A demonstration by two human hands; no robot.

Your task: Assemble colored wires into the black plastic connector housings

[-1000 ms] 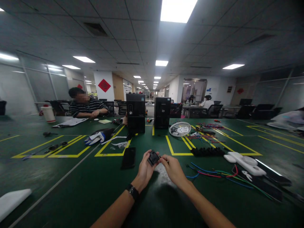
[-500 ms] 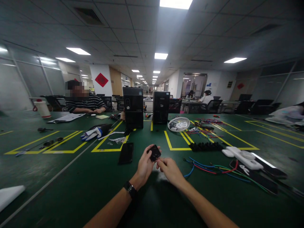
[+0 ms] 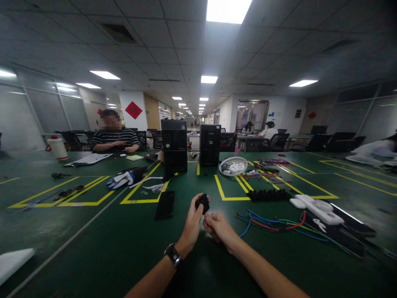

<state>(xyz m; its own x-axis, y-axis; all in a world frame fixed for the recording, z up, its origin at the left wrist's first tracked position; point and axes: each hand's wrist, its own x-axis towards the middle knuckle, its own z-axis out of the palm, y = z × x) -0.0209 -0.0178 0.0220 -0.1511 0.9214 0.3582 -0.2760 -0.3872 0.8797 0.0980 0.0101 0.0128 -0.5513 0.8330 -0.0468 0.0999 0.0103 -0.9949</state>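
My left hand (image 3: 192,225) is closed around a small black block-shaped part (image 3: 202,203), thumb across its face. Just below and to the right of that part, my right hand (image 3: 222,231) is closed in a pinch, fingertips close to its lower edge. What the right fingers hold, if anything, is too small to make out. A black phone (image 3: 165,205) lies flat to the left of my hands. Loose blue, red and green wires (image 3: 266,223) spread over the green tabletop (image 3: 108,248) to the right. Behind them sits a row of similar black parts (image 3: 269,195).
Two black computer towers (image 3: 174,145) stand ahead, beside a white basket (image 3: 233,166). Wire bundles (image 3: 273,165), white devices (image 3: 319,209) and a dark tablet-like slab (image 3: 341,240) lie right. Left are gloves (image 3: 125,178) and a bottle (image 3: 58,148). A person in stripes (image 3: 115,138) sits opposite.
My left hand has turned the black part so it shows narrower, its thumb now over it. Both hands sit slightly lower in view. The person opposite has shifted posture.
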